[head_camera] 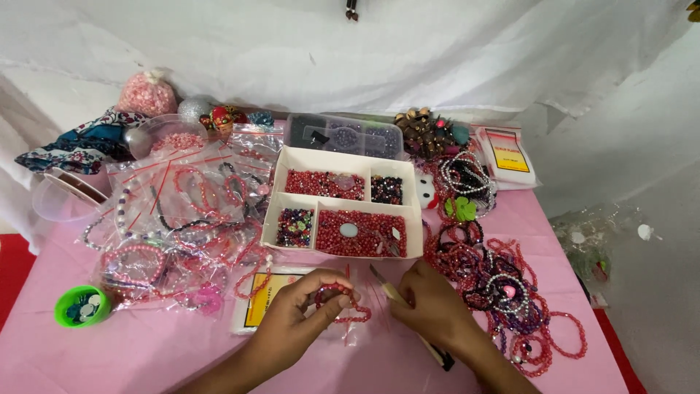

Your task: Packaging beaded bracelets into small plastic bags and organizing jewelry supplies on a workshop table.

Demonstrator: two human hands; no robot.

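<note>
Your left hand (306,306) pinched a looped strand of red glass beads (343,303); your right hand (430,303) gripped a slim cream-handled blade tool (397,292), beside a flat white-and-yellow labelled packet (255,310).

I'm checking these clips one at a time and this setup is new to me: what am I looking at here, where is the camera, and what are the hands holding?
There is no machine here: a person works with two bare hands, and the single picture comes from a camera worn on their head, looking down at a table with a pink cloth.

The left hand holds a strand of red beads in a finger grip. The right hand holds a thin tool with a pale handle, its tip pointing toward the strand.

Just beyond the hands sits a white divided tray with red and dark beads in its compartments. To the left lie clear bags of bracelets and a small green cup. To the right is a heap of loose beaded bracelets.
</note>
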